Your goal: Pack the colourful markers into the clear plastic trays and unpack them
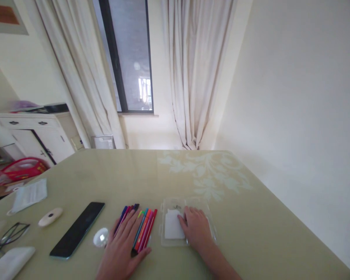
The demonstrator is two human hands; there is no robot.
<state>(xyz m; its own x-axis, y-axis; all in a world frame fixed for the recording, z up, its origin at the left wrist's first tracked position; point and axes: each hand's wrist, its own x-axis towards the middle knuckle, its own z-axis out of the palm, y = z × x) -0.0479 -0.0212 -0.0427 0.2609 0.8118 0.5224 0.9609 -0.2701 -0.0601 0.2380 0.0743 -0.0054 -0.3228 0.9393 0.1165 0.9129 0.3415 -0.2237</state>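
Note:
My left hand (124, 239) lies flat over a row of coloured felt-tip pens (146, 229), fingers stretched out across them. Red, orange, pink and blue pens show to the right of the hand, and purple and dark ones peek out at its upper left. To the right, my right hand (196, 227) rests on a clear plastic case (175, 243), its fingers pointing away from me and the thumb out to the left. Inside or on the case is a white card (173, 225), partly under the thumb. The palm hides the case's right part.
Left of the pens are a small round shiny object (100, 237), a black-screened phone (78, 229), a white oval object (50, 217), eyeglasses (10, 237), a white item (13, 262) and a face mask (30, 194). The table (119, 171) ends near a wall on the right.

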